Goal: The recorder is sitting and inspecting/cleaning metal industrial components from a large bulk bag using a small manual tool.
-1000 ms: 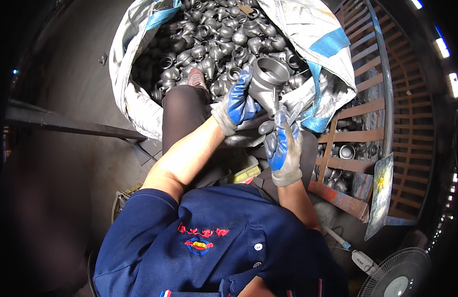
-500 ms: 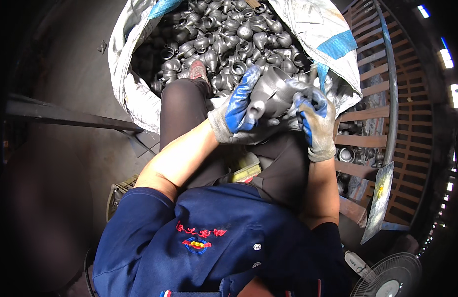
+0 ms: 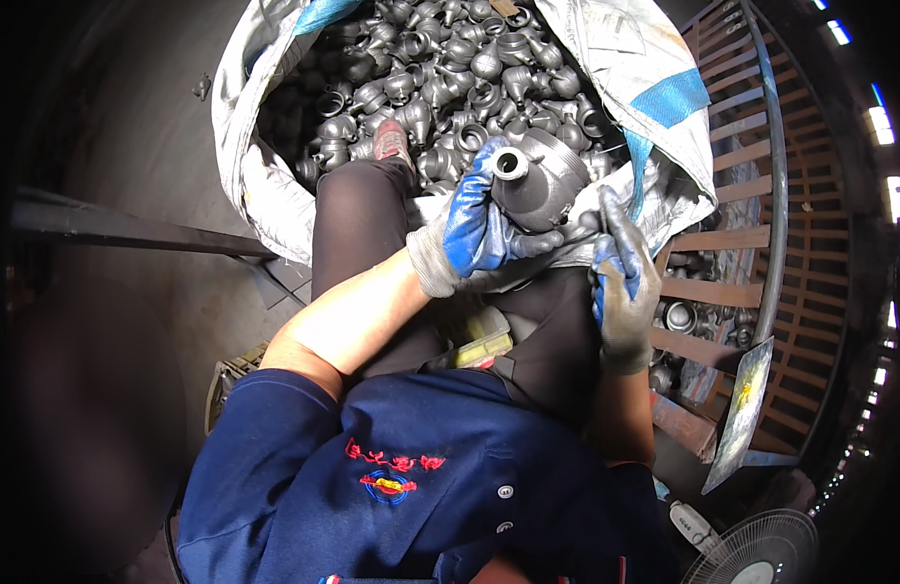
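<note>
A dark grey metal casting (image 3: 545,185), bulbous with a ribbed wide end and a small round spout, is gripped in my left hand (image 3: 472,232). Its spout faces up toward me. The glove is blue and grey, with fingers wrapped along the casting's left side and underneath. Just right of the casting, apart from its body, is my right hand (image 3: 625,292) in a worn glove. Its fingers are closed together and point up; whatever they hold is too hard to make out. Beyond both hands, a heap of similar castings (image 3: 426,83) fills a white woven bulk bag (image 3: 238,161).
My knee and shoe (image 3: 392,141) are at the bag's opening. A slatted brown metal crate (image 3: 713,292) with castings inside stands at the right. A fan (image 3: 761,560) is at lower right, a dark metal bar (image 3: 144,226) at left, and a yellowish container (image 3: 481,336) between my legs.
The casting has turned so its spout now points up toward me. My right hand has come away from it, moving down toward me.
</note>
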A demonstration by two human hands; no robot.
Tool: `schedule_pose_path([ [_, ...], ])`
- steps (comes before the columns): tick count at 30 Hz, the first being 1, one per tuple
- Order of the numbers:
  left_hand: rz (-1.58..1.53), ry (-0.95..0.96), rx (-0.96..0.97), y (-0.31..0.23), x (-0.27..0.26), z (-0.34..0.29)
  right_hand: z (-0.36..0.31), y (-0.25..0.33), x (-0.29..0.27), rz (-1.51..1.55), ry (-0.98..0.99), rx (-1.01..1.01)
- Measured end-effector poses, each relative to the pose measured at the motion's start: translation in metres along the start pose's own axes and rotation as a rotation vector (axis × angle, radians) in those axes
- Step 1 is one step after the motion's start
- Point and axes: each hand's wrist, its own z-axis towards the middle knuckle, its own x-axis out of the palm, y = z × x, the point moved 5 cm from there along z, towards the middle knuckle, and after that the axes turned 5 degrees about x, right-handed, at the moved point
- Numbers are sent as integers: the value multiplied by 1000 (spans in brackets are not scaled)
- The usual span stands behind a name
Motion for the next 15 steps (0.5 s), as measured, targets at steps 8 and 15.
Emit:
schedule_pose_path([
  [8,60,-8,34,-1,-4,1,-2,-4,1,-291,-81,-120],
  [15,32,17,25,-2,-7,0,-4,9,2,-657,-133,-274],
])
